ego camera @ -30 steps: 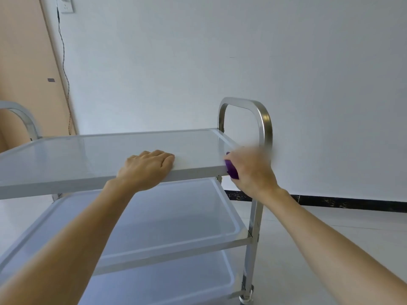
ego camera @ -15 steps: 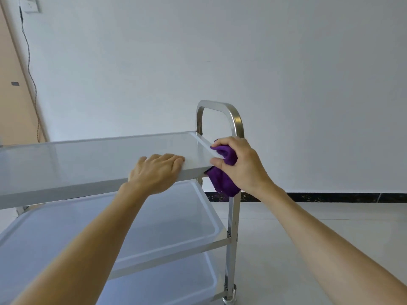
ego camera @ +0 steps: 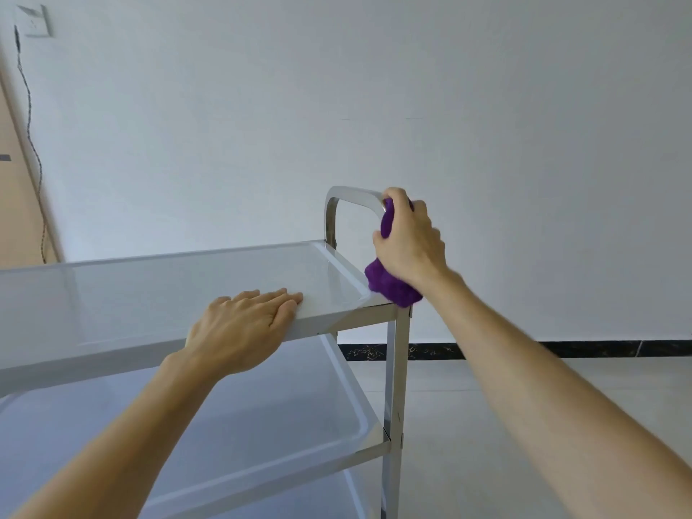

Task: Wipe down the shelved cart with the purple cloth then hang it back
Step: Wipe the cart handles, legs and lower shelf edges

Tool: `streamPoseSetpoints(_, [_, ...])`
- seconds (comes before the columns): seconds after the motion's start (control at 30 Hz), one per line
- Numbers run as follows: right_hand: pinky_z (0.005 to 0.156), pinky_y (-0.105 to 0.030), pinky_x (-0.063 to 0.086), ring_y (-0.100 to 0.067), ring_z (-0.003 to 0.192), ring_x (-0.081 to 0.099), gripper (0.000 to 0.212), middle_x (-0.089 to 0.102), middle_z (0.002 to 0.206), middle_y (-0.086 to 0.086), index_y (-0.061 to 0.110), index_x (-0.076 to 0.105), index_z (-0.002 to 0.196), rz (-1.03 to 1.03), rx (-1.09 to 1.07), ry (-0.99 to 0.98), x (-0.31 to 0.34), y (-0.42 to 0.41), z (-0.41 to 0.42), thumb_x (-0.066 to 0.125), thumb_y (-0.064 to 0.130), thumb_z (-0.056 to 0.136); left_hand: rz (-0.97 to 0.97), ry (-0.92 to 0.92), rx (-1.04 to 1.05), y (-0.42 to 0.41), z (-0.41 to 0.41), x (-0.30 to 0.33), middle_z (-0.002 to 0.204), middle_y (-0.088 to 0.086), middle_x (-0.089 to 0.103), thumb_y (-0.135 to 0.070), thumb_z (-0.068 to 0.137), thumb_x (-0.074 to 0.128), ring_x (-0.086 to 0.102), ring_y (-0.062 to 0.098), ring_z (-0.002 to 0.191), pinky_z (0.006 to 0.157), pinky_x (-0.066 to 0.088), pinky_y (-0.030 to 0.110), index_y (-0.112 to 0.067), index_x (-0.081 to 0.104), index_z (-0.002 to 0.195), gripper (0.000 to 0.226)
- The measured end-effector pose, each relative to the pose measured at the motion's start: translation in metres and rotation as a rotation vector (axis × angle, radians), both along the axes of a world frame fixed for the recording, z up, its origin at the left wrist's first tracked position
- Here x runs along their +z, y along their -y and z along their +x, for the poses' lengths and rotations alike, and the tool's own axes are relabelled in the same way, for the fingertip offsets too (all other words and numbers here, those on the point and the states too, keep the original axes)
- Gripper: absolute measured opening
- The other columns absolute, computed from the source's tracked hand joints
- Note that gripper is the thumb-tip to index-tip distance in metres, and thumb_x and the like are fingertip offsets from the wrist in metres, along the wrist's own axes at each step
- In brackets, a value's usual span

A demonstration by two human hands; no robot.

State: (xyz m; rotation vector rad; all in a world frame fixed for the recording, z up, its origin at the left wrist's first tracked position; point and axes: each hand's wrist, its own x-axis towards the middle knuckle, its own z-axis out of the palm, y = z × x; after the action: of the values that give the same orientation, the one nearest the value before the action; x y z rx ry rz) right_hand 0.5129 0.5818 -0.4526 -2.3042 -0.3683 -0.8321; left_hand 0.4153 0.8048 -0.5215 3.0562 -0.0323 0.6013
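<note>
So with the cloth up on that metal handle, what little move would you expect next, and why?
Probably a slide of the right hand leftward along the handle. It grips the purple cloth bunched over the handle's right corner, the top bar beside it is bare, and the left hand rests flat on the top shelf, steadying the cart.

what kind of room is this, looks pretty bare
Probably a plain indoor room, not clearly a kitchen or workshop: a bare white wall with a wall socket, a pale tiled floor with a dark skirting strip, and a steel three-shelf cart being wiped.
</note>
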Motion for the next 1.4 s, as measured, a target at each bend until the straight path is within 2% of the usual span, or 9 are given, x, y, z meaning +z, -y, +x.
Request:
streamPoseSetpoints(0.13, [0.077,-0.037,0.050,-0.028,0.090,0.056,0.044,0.053,0.109,-0.004,0.023,0.048,0.121,-0.171,-0.023,-0.321,0.065,-0.009,0.021,0.061,0.017,0.080,0.000,0.008,0.002,-0.001,0.000,-0.001,0.155,-0.028,0.026,-0.049,0.101,0.006,0.032,0.011,0.143,0.108,0.032,0.034,-0.056,0.026,0.145,0.049])
streamPoseSetpoints(0.27, [0.065,-0.029,0.045,-0.021,0.076,0.057,0.034,0.061,0.106,-0.006,0.016,0.056,0.109,-0.257,-0.019,-0.392,0.083,-0.019,0.034,0.067,0.015,0.077,-0.008,0.022,0.004,-0.001,0.002,-0.002,0.155,-0.028,0.026,-0.049,0.100,0.005,0.032,0.012,0.143,0.108,0.032,0.035,-0.055,0.026,0.146,0.051])
streamPoseSetpoints(0.37, [0.072,-0.033,0.047,-0.028,0.089,0.058,0.037,0.057,0.108,-0.006,0.019,0.051,0.116,-0.098,0.008,-0.296,0.062,-0.014,0.035,0.061,0.021,0.081,-0.002,0.035,0.010,-0.002,0.005,-0.002,0.154,-0.029,0.028,-0.048,0.100,0.004,0.034,0.013,0.142,0.104,0.034,0.035,-0.054,0.027,0.145,0.051])
streamPoseSetpoints(0.5, [0.066,-0.036,0.043,-0.026,0.079,0.055,0.051,0.053,0.095,0.001,0.025,0.036,0.121,-0.034,-0.009,-0.063,-0.007,0.004,0.019,0.063,0.043,0.082,-0.004,0.056,0.007,-0.004,0.010,-0.002,0.151,-0.030,0.034,-0.048,0.099,0.006,0.040,0.014,0.138,0.097,0.038,0.035,-0.054,0.032,0.143,0.051])
streamPoseSetpoints(0.63, [0.063,-0.026,0.047,-0.013,0.085,0.062,0.055,0.063,0.095,0.007,0.027,0.050,0.106,0.248,0.251,-0.345,-0.076,0.025,0.003,0.061,0.073,0.078,0.001,0.062,0.013,-0.002,0.013,-0.001,0.144,-0.029,0.043,-0.045,0.101,0.008,0.045,0.016,0.133,0.093,0.041,0.036,-0.051,0.036,0.142,0.050])
streamPoseSetpoints(0.73, [0.059,-0.014,0.048,-0.007,0.085,0.065,0.053,0.065,0.091,0.017,0.038,0.052,0.102,0.471,0.339,-0.284,-0.116,0.019,-0.003,0.055,0.081,0.072,0.004,0.072,0.013,-0.003,0.013,-0.003,0.143,-0.028,0.045,-0.045,0.101,0.008,0.048,0.016,0.130,0.093,0.041,0.036,-0.050,0.037,0.141,0.050])
streamPoseSetpoints(0.97, [0.070,-0.011,0.051,0.002,0.092,0.063,0.053,0.062,0.097,0.026,0.055,0.045,0.108,0.621,0.425,-0.079,-0.151,0.006,0.004,0.077,0.062,0.067,0.009,0.086,0.021,-0.006,0.013,-0.004,0.145,-0.030,0.042,-0.046,0.099,0.007,0.047,0.016,0.130,0.084,0.038,0.034,-0.052,0.039,0.139,0.051])
streamPoseSetpoints(1.2, [0.060,-0.011,0.050,0.000,0.082,0.064,0.040,0.064,0.088,0.022,0.045,0.049,0.102,0.603,0.273,-0.244,-0.250,0.002,0.004,0.078,0.033,0.078,0.028,0.109,0.035,-0.004,0.012,-0.005,0.139,-0.031,0.048,-0.048,0.099,0.007,0.052,0.015,0.124,0.076,0.033,0.031,-0.054,0.041,0.134,0.049])
streamPoseSetpoints(1.4, [0.057,-0.015,0.050,-0.007,0.079,0.066,0.039,0.064,0.084,0.021,0.046,0.048,0.093,0.547,0.224,-0.404,-0.285,0.005,-0.004,0.080,0.031,0.076,0.022,0.092,0.049,-0.001,0.007,-0.003,0.142,-0.031,0.045,-0.046,0.100,0.009,0.052,0.015,0.120,0.073,0.031,0.031,-0.054,0.041,0.136,0.049])
